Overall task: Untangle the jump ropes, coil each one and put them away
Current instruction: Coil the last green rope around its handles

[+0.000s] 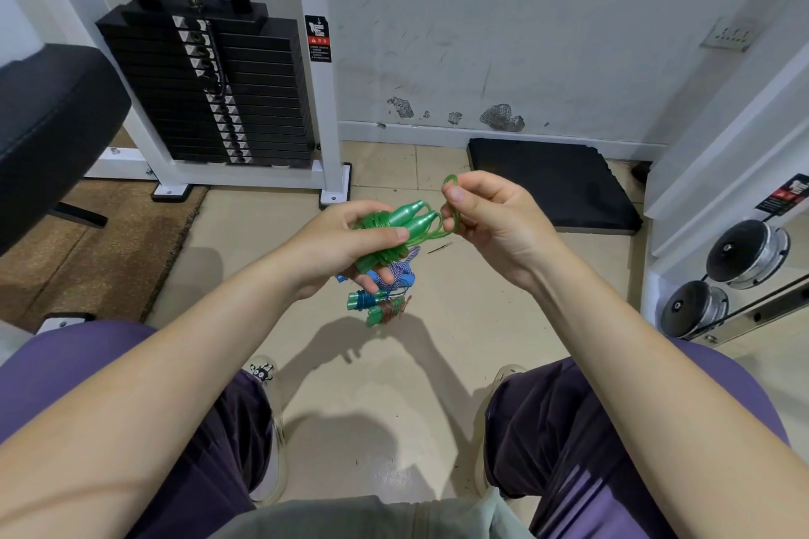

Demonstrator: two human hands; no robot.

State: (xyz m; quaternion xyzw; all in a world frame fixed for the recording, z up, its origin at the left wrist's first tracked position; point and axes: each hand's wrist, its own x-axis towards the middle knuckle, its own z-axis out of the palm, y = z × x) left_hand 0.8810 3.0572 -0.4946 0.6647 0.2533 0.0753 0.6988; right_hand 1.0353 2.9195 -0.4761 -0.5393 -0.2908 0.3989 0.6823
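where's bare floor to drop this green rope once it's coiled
Bare tile lies between the two shoes, and more right of the rope bundles on the floor, short of the black mat by the wall. It is crowded directly under the left hand, where those bundles lie. The green rope sits in that hand; the right hand pinches its loop.

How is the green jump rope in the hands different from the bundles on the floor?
The green jump rope is up in the air, gripped by the left hand and pinched by the right hand; the floor bundles lie untouched. Its tail is loose; theirs are wound tight. All have green handles.
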